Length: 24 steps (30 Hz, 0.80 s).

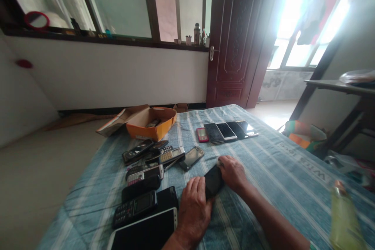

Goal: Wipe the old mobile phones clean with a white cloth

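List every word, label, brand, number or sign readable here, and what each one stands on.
"WT": large pale letters on the striped cloth; the neighbouring characters are too blurred to read.
Keypad phones: key markings too small to read.
Yellowish bottle: no readable label.
Orange box: nothing readable.
Phone between the two hands: no readable marking.
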Available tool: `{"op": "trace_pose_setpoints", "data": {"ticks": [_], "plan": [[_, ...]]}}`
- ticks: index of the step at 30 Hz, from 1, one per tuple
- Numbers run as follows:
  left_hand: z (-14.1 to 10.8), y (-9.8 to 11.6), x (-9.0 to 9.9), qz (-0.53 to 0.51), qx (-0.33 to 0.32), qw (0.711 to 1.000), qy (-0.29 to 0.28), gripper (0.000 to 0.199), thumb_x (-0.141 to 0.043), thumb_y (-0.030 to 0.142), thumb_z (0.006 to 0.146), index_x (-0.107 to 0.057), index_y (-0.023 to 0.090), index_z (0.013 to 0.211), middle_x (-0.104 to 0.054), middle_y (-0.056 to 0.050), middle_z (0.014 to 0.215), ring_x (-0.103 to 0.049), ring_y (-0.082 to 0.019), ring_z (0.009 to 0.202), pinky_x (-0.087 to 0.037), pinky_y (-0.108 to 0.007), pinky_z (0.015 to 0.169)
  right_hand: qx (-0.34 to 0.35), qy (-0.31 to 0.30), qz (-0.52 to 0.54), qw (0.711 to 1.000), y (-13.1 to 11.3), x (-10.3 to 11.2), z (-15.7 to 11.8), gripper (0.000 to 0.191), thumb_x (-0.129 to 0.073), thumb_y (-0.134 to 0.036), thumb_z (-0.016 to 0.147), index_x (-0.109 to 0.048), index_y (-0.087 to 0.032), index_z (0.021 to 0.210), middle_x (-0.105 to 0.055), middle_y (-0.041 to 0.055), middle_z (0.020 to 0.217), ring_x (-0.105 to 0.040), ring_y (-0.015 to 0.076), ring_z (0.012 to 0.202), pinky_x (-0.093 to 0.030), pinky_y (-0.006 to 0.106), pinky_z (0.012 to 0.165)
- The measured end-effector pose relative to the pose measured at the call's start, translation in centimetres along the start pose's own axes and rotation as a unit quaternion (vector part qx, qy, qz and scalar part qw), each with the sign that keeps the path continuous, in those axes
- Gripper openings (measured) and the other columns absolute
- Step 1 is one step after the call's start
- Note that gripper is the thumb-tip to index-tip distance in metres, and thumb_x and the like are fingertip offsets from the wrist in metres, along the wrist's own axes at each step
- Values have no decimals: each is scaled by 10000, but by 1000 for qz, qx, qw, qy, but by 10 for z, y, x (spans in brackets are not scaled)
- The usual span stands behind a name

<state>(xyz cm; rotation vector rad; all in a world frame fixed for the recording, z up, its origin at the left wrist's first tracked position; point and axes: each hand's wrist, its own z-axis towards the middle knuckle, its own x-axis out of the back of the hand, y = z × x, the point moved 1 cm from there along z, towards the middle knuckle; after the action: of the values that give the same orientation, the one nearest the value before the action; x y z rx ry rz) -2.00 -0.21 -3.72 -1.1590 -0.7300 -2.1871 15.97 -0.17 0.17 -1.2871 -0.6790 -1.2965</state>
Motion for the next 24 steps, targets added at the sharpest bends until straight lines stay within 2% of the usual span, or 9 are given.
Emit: {"op": "trace_pose_setpoints", "data": {"ticks": [4, 11, 24], "plan": [[0, 1, 1, 4, 1, 1000, -2, 488, -546, 175, 758, -540, 121, 1243, -627, -134, 1223, -562, -298, 1172, -485, -454, 993, 9, -8, 9, 1000, -2, -1, 9, 182, -493, -175, 889, -654, -225, 958, -667, 28, 945, -573, 172, 917, -336, 251, 736], [-1, 1, 3, -12, 2, 1000, -15, 487, -534, 173, 770, -531, 123, 1255, -616, -141, 1243, -553, -299, 1188, -480, -470, 997, -1, -29, 2, 1000, 4, 5, 2, 193, -490, -185, 893, -649, -236, 990, -668, 32, 986, -583, 172, 920, -330, 256, 723], [-1, 1, 3, -5, 4, 1000, -16, 499, -541, 178, 771, -522, 109, 1265, -613, -143, 1247, -551, -296, 1193, -477, -461, 1004, -25, -82, -30, 996, 8, 25, 1, 167, -510, -198, 830, -663, -234, 885, -712, 43, 894, -621, 195, 832, -281, 277, 630]]}}
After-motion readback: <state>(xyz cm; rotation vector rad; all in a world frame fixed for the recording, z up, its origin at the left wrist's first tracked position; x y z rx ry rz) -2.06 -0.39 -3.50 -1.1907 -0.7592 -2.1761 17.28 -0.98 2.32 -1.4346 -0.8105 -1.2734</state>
